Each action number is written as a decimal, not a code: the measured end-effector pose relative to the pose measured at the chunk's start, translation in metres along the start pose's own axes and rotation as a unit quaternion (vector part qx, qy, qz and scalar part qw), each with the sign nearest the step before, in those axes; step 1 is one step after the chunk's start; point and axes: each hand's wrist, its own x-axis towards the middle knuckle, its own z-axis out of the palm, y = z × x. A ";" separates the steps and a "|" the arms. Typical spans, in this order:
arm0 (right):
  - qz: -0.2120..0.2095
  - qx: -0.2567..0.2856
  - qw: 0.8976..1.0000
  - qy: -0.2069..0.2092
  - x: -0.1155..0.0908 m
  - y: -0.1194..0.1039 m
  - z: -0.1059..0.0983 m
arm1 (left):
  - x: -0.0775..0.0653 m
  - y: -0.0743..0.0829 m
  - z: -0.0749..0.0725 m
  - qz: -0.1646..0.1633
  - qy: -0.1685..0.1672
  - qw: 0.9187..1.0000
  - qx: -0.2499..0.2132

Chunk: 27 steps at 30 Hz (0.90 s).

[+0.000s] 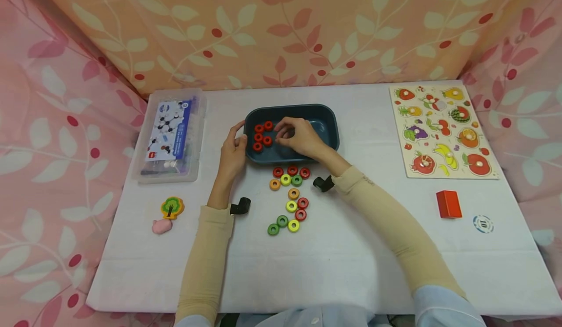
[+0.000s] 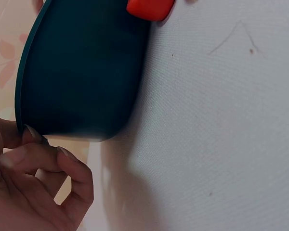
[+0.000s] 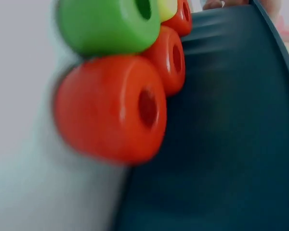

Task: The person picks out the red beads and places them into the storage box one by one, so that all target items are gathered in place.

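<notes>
A dark teal tray stands on the table, with several red ring beads grouped at its left end. My left hand is at the tray's left end, its fingers gripping the edge by the corner; the left wrist view shows these fingers bent at the rim. Over the inside of the tray is my right hand, fingers loosely bent, fingertips close beside the red beads and no bead showing between them. In front of the tray lie loose beads, among them a green one and a red one.
A clear plastic case lies at the back left, with a tree piece and a pink pig-like piece nearer. To the right are a fruit puzzle board, a red block and a round chip. More beads lie midtable.
</notes>
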 end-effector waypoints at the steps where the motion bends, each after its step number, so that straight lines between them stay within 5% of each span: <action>1: -0.007 -0.004 1.000 -0.001 -0.003 -0.001 -0.002 | 0.000 0.000 0.000 -0.002 0.000 1.000 0.000; 17: -0.104 -0.040 0.993 -0.026 -0.077 -0.016 -0.045 | 0.000 0.001 -0.001 0.001 -0.009 1.000 -0.003; 27: -0.028 -0.064 0.989 -0.129 -0.105 -0.017 -0.045 | 0.000 0.000 0.000 0.000 -0.007 1.000 -0.002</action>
